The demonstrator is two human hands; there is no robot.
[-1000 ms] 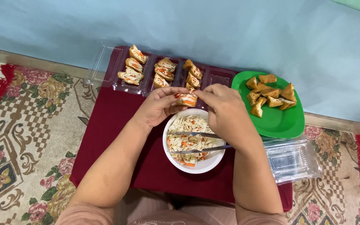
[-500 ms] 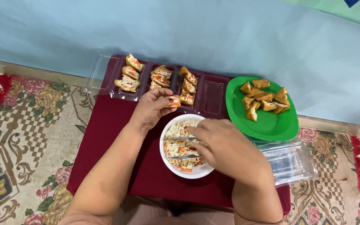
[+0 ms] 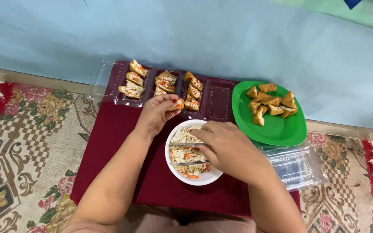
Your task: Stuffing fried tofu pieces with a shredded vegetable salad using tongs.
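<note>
Tongs (image 3: 190, 154) of bright metal sit in the right hand (image 3: 225, 149), which is clenched round them over the white bowl (image 3: 195, 177); their two arms lie across the shredded vegetable filling (image 3: 185, 152) of pale cabbage and orange carrot. A second ago that hand was up beside the left one at the stuffed piece; half a second ago it had dropped to the bowl, and now it rests lower over the bowl's right side, the tongs pointing left into the filling.

The left hand (image 3: 157, 115) pinches a stuffed tofu pocket (image 3: 177, 105) between thumb and fingertips, held just above the bowl's far rim and right at the near edge of the clear plastic tray (image 3: 219, 102). It has stayed in about the same place through all three moments, with the piece never set down.

In the tray the filled pieces (image 3: 165, 82) lie in three rows, and its rightmost compartment holds none. The green plate (image 3: 277, 128) to the right carries plain fried tofu triangles (image 3: 271, 102), untouched since before. A second clear container (image 3: 296, 166) lies by the right forearm. All of it rests on the dark red cloth (image 3: 104, 146) over a patterned rug (image 3: 22, 146), the same as earlier
</note>
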